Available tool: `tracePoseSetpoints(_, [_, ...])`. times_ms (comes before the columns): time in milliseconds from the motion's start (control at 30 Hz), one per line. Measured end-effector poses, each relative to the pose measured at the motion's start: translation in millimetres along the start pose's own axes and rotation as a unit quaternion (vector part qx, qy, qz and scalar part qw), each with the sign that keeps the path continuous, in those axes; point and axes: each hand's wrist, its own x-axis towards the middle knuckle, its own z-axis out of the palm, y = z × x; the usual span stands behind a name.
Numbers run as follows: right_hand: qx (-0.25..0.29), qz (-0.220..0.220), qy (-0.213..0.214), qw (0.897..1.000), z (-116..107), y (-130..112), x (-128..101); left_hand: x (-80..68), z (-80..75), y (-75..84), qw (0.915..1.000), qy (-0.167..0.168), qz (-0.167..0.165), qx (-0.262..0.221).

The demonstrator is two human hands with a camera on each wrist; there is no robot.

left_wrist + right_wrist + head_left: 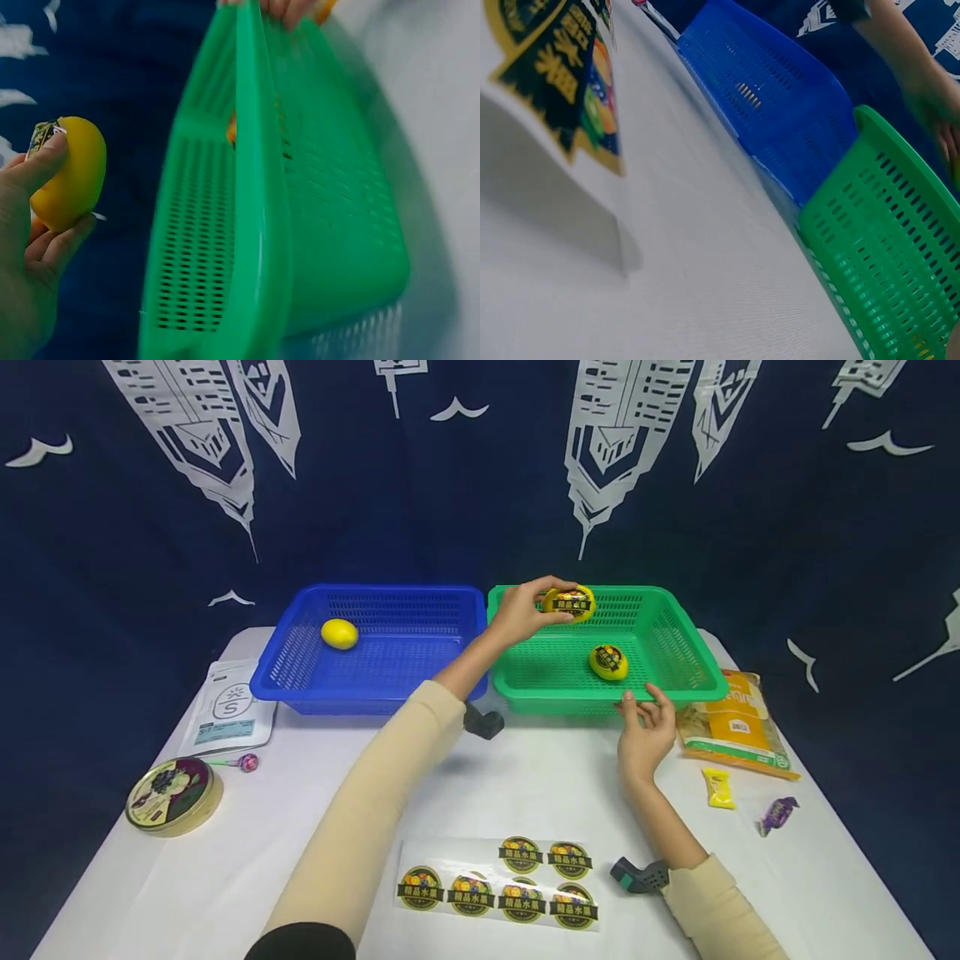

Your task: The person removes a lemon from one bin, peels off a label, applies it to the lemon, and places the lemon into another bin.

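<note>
My left hand [523, 610] holds a lemon [581, 595] between thumb and fingers, above the back left of the green basket [525, 701]. A round black-and-gold fruit sticker [572, 605] is on this lemon. In the left wrist view the yellow lemon [84, 169] hangs beside the basket's rim, apart from it. My right hand [647, 739] grips the front rim of the green basket, its fingers on both sides. Inside that basket lies another stickered lemon [615, 672]. A plain lemon [339, 633] lies at the left in the blue basket [352, 705].
A sheet of several stickers [450, 920] lies at the front. At the left are a white pouch [232, 702], a lollipop [247, 762] and a round tin [174, 795]. A snack bag [738, 727], yellow candy [718, 787] and purple candy [777, 815] lie at the right.
</note>
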Motion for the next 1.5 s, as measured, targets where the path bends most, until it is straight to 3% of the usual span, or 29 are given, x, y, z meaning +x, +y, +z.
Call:
tracePoseSetpoints(133, [-0.018,-0.004,-0.003,1.000,-0.7,0.2,-2.0,20.7,21.8,-26.5,0.9966,-0.020,-0.066,0.045])
tracePoseSetpoints(300, [-0.035,-0.005,-0.001,0.999,-2.2,-0.6,-4.3,24.9,48.0,-49.4,0.9812,-0.055,-0.151,0.107])
tracePoseSetpoints(500, [-0.047,-0.018,-0.001,0.999,-2.7,-2.1,-2.6,23.0,73.4,-52.0,0.9665,-0.091,-0.207,0.122])
tracePoseSetpoints(600, [-0.054,-0.024,-0.005,0.998,-1.0,-2.7,-4.1,20.3,77.2,-51.6,0.9597,-0.098,-0.235,0.120])
tracePoseSetpoints(867, [-0.052,-0.029,-0.007,0.998,-0.8,-3.6,-3.6,21.5,79.1,-56.1,0.9451,-0.177,-0.233,0.146])
tracePoseSetpoints(1033, [-0.053,-0.029,-0.008,0.998,-2.6,-2.6,-2.4,21.0,79.9,-57.7,0.9401,-0.198,-0.246,0.128])
tracePoseSetpoints(1233, [-0.059,-0.032,-0.015,0.998,-2.5,-2.1,-3.6,17.0,68.5,-57.7,0.9263,-0.228,-0.259,0.151])
tracePoseSetpoints(1267, [-0.062,-0.032,-0.016,0.997,-2.4,-2.0,-3.8,16.5,64.9,-56.6,0.9263,-0.229,-0.257,0.152])
tracePoseSetpoints(1333, [-0.064,-0.030,-0.017,0.997,-2.4,-2.3,-4.1,13.3,55.4,-52.1,0.9355,-0.223,-0.223,0.159])
tracePoseSetpoints(1433, [-0.071,-0.024,-0.011,0.997,-3.0,-3.7,-4.2,2.9,36.7,-42.2,0.9619,-0.188,-0.162,0.114])
tracePoseSetpoints(1500, [-0.079,-0.020,-0.006,0.997,-4.2,-4.9,-5.0,-14.6,19.5,-32.4,0.9792,-0.156,-0.115,0.060])
